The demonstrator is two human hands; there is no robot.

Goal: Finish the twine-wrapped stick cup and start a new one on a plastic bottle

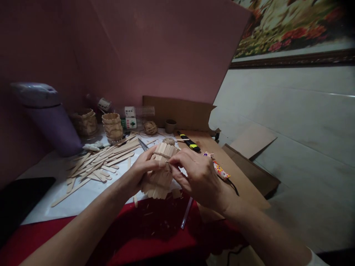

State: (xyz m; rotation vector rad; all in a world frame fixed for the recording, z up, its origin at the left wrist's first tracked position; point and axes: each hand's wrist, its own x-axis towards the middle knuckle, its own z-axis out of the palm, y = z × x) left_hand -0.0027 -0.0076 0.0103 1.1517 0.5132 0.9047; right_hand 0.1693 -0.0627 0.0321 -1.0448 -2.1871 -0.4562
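Observation:
A cup made of craft sticks (157,186) is tilted in front of me, with bands of twine (163,155) around it. My left hand (142,168) is closed around the cup's left side, the thumb across its front. My right hand (198,173) pinches at the cup's right side, thumb and forefinger together where the upper twine band runs. The fingers partly hide what is between them. Just behind the cup is a ball of twine (168,141). The blades of scissors (143,145) show beyond my left hand.
Loose craft sticks (105,162) lie piled on white paper at left. Two finished stick cups (112,127), a purple bottle (52,122) and a clear plastic bottle (141,111) stand or lie behind. At right are a utility knife (189,141), a patterned glue gun (221,170) and a glue stick (186,213).

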